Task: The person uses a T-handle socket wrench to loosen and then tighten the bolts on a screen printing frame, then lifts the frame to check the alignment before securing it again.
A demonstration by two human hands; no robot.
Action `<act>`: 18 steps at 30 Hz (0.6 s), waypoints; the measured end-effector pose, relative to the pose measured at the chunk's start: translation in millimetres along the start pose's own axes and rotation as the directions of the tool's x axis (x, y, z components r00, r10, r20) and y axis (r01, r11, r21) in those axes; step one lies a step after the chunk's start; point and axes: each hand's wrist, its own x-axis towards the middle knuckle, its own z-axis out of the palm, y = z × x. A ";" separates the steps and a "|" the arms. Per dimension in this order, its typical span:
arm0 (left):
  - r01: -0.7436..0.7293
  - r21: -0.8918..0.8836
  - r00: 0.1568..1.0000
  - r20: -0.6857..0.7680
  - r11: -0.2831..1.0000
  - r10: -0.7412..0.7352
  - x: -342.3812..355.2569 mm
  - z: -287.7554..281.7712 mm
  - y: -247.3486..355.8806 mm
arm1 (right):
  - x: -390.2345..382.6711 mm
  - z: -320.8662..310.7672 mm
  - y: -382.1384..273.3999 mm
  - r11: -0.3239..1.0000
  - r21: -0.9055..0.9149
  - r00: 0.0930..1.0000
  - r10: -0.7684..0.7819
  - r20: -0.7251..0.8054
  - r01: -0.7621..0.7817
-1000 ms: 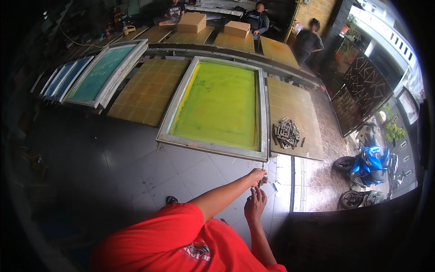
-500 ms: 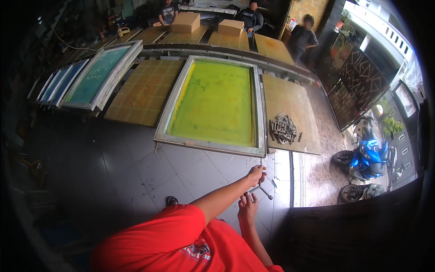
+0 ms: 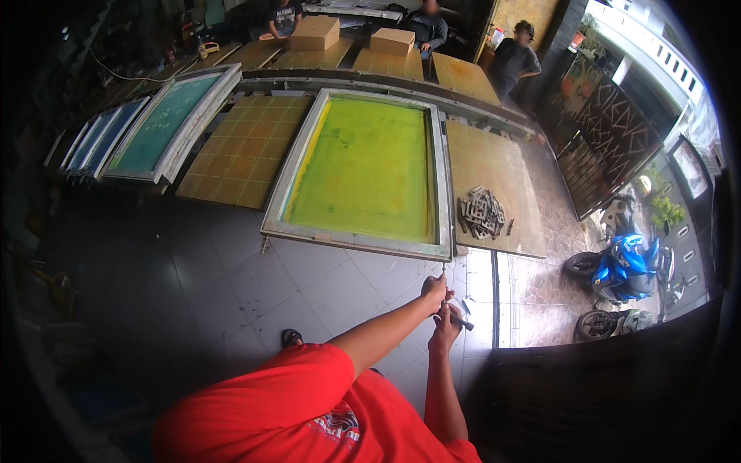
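Observation:
A printing screen (image 3: 363, 170) with yellow-green mesh and a pale metal frame lies over a board before me. Below its near right corner, my left hand (image 3: 436, 290) is closed around the shaft of a grey three-way socket wrench (image 3: 464, 322), whose tip points up to the frame's edge. My right hand (image 3: 444, 330) is closed on the wrench's branching arms, just below the left; one arm end sticks out to the right. Fingers partly cover the tool. Whether its tip seats on a bolt is too small to tell.
A pile of metal hinge-like pieces (image 3: 482, 214) lies on the board (image 3: 502, 174) at right. More screens (image 3: 166, 127) lean at left. Cardboard boxes (image 3: 315, 33) sit on far boards; several people are beyond. A blue motorbike (image 3: 629, 266) stands at right.
My right hand has moved up to the wrench and closed on its arms, which have turned. My left hand stays around the shaft. The view has shifted slightly.

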 end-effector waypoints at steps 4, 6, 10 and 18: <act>-0.075 0.215 0.992 0.116 0.974 0.051 3.5 -11.5 -6.7 | -14.3 6.1 -24.8 0.216 -0.763 0.778 -0.353 0.520 0.609; -0.034 0.162 0.976 0.218 0.986 -0.002 18.6 -20.2 -4.3 | -15.2 16.0 -28.6 0.097 -0.732 0.697 -0.411 0.588 0.674; 0.048 0.305 0.953 0.270 0.951 -0.134 8.1 -22.8 7.0 | -42.3 -3.5 -7.7 0.477 -0.761 0.864 -0.454 0.216 0.440; 0.155 0.037 0.841 0.519 0.987 -0.152 14.0 -32.2 -5.0 | -21.8 -15.6 -12.8 0.727 0.441 0.850 0.470 0.239 -0.526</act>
